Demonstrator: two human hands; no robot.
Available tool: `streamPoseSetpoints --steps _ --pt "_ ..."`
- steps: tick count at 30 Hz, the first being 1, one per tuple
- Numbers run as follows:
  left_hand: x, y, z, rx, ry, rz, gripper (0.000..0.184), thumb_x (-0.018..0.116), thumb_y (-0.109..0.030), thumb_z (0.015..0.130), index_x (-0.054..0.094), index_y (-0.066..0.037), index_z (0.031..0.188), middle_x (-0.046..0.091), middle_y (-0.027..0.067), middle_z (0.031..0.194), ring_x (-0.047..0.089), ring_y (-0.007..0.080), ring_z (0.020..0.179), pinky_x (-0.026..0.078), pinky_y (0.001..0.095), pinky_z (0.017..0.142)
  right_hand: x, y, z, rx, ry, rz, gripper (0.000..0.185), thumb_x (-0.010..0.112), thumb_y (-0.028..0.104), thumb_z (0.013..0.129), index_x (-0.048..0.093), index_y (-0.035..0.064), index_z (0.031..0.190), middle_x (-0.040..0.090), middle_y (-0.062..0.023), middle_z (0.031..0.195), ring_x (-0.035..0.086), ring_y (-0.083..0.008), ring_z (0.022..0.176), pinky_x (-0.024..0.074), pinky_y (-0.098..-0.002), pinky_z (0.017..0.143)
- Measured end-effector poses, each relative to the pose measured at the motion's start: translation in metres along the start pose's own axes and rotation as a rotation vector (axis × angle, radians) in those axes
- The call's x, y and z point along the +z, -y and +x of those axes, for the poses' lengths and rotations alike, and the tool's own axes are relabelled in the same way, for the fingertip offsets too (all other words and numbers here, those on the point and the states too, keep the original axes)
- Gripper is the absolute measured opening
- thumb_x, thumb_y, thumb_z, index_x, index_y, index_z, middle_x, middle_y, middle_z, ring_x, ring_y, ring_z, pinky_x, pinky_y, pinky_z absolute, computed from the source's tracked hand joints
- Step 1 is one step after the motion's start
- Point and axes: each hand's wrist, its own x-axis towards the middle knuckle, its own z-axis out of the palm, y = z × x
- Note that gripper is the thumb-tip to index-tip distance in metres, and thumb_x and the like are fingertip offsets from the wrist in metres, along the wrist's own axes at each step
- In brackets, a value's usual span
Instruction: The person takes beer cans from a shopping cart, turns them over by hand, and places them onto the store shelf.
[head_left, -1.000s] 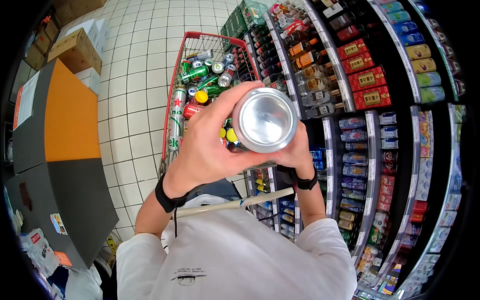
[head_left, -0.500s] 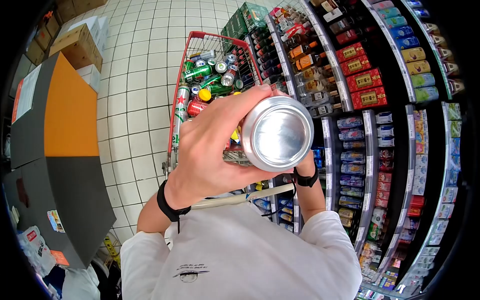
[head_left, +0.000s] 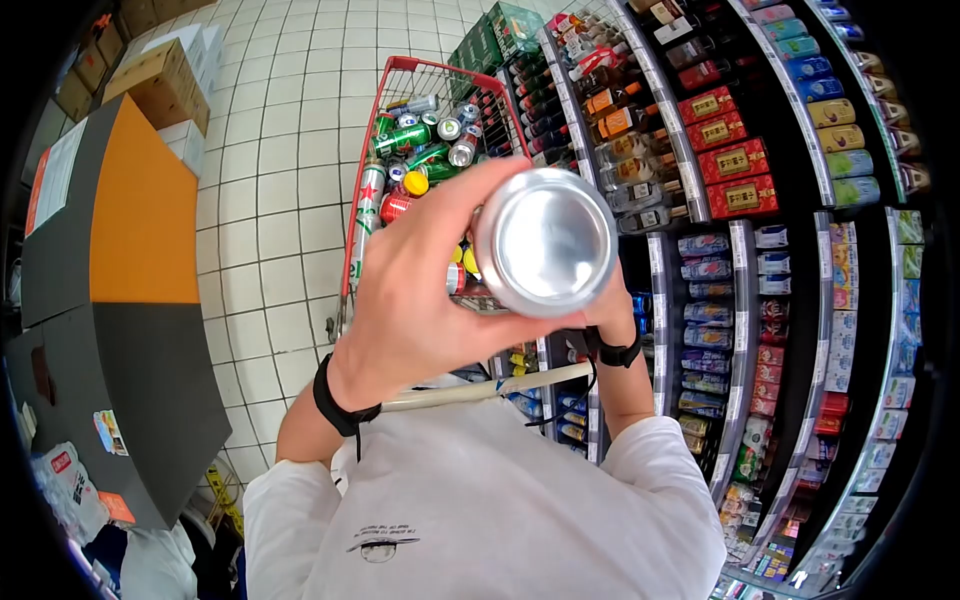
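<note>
A silver drink can (head_left: 555, 245) is held up close to the camera with its bare metal end facing me. My left hand (head_left: 415, 270) is closed round it, thumb below and fingers above. Behind the can, mostly covered by it, is my right hand (head_left: 612, 312); its fingers are hidden, so I cannot tell whether it grips the can. Beyond both hands stands a red-rimmed shopping cart (head_left: 403, 64). Inside lie several loose cans and bottles, among them a green can (head_left: 402, 139) and a yellow-capped item (head_left: 415, 183).
Shelves of drinks line the right side, with red gift boxes (head_left: 735, 160) and small cartons (head_left: 842, 345). At left stands a grey and orange counter (head_left: 145, 215), with cardboard boxes (head_left: 155, 80) behind it. A pale cart handle (head_left: 545, 378) crosses in front of my body. White tiles (head_left: 260, 215) cover the floor.
The can and my left hand have shifted slightly left and up, and the can has tilted a little. More of the right hand shows below it. The left hand keeps its hold.
</note>
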Motion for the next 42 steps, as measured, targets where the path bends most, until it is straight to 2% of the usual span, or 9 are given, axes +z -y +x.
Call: streamPoseSetpoints --steps 3,5,7,13,17,21,26,33,42 --pt "0.002 0.015 0.001 -0.153 0.078 -0.101 0.09 0.096 -0.024 0.063 0.05 0.0 0.136 0.066 0.0159 0.123 0.067 0.0253 0.111 0.054 0.035 0.093 -0.003 -0.005 0.002 0.017 0.055 -0.261 0.096 0.087 0.017 0.071 0.036 -0.0025 0.149 0.055 -0.0211 0.14 0.057 -0.0288 0.128 0.0446 -0.0388 0.106" --pt "-0.003 0.022 -0.002 -0.272 0.141 -0.168 0.084 0.09 -0.02 0.071 0.046 -0.001 0.14 0.062 0.0186 0.129 0.065 0.0292 0.113 0.053 0.037 0.094 0.004 -0.017 -0.001 0.147 0.013 -0.15 0.098 0.091 0.016 0.069 0.037 0.0009 0.149 0.061 -0.019 0.132 0.061 -0.0271 0.122 0.0485 -0.0371 0.101" --pt "-0.014 0.033 -0.012 -0.29 0.262 0.148 0.076 0.084 -0.017 0.077 0.046 -0.002 0.14 0.063 0.0198 0.128 0.066 0.0337 0.109 0.052 0.0389 0.093 0.011 -0.022 0.003 0.146 0.018 -0.149 0.094 0.09 0.011 0.069 0.039 0.0018 0.147 0.063 -0.0177 0.13 0.062 -0.0278 0.12 0.0496 -0.0373 0.1" --pt "-0.067 0.055 -0.047 -0.612 0.446 0.304 0.056 0.074 -0.021 0.087 0.051 0.0 0.133 0.065 0.0225 0.122 0.065 0.0364 0.105 0.052 0.0395 0.087 0.017 -0.111 -0.015 0.365 0.265 -0.174 0.093 0.088 0.003 0.069 0.038 0.0011 0.147 0.06 -0.0181 0.13 0.061 -0.0252 0.118 0.0493 -0.0368 0.099" --pt "-0.079 0.053 -0.059 -0.812 0.513 0.399 0.048 0.07 -0.022 0.089 0.055 0.002 0.128 0.067 0.0228 0.119 0.065 0.0362 0.105 0.052 0.0395 0.085 0.039 -0.178 -0.016 0.413 0.419 -0.303 0.092 0.088 0.012 0.067 0.041 0.0026 0.145 0.061 -0.0224 0.127 0.061 -0.0349 0.119 0.0482 -0.0403 0.1" --pt "-0.078 0.058 -0.07 -0.815 0.503 0.345 0.048 0.069 -0.022 0.089 0.055 0.003 0.128 0.067 0.0231 0.117 0.064 0.0374 0.104 0.051 0.0405 0.087 0.067 -0.236 -0.006 0.435 0.598 -0.359 0.093 0.089 0.014 0.066 0.04 -0.0037 0.144 0.062 -0.0273 0.124 0.061 -0.037 0.118 0.0487 -0.0387 0.099" --pt "-0.08 0.053 -0.077 -0.79 0.51 0.316 0.048 0.068 -0.021 0.089 0.054 0.002 0.13 0.066 0.0236 0.117 0.063 0.04 0.108 0.048 0.0433 0.094 0.098 -0.273 0.013 0.412 0.769 -0.464 0.101 0.089 0.034 0.065 0.039 -0.0071 0.143 0.06 -0.0308 0.126 0.06 -0.0392 0.117 0.048 -0.0408 0.1" --pt "-0.089 0.043 -0.087 -0.833 0.502 0.329 0.05 0.069 -0.02 0.088 0.052 -0.002 0.132 0.067 0.0216 0.117 0.062 0.0386 0.11 0.048 0.0428 0.093 0.132 -0.278 0.041 0.442 0.8 -0.483 0.1 0.088 0.035 0.062 0.042 -0.0067 0.14 0.065 -0.0304 0.116 0.064 -0.0412 0.109 0.0511 -0.0425 0.095" --pt "-0.089 0.039 -0.1 -0.852 0.412 0.313 0.052 0.069 -0.026 0.089 0.052 -0.008 0.135 0.07 0.0155 0.11 0.062 0.0349 0.096 0.049 0.0415 0.083 0.153 -0.288 0.065 0.658 0.978 -0.568 0.109 0.088 0.038 0.065 0.032 0.0005 0.151 0.055 -0.0258 0.138 0.056 -0.0364 0.125 0.0455 -0.0398 0.104"
